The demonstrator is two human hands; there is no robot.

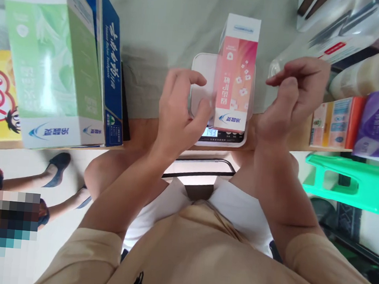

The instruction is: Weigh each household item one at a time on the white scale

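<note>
Tan shirt (199, 253) below scale (203, 63). Pink box (237, 75) on scale; my left hand (182, 106), right hand (289, 102) either side, grips apart. Grey cloth (174, 17) beyond scale; green stool (371, 186) lower right of it.

Only one camera, worn on person's head. Looks forward and down, from above lap. Pretty close: left hand (182, 106) and right hand (293, 98) look big near middle. Near edge of tabletop (140, 131) runs side to side across view. Tabletop fills part above edge. Below edge: floor (25, 158), lap, then shirt (199, 258), nearest, at bottom.
</note>
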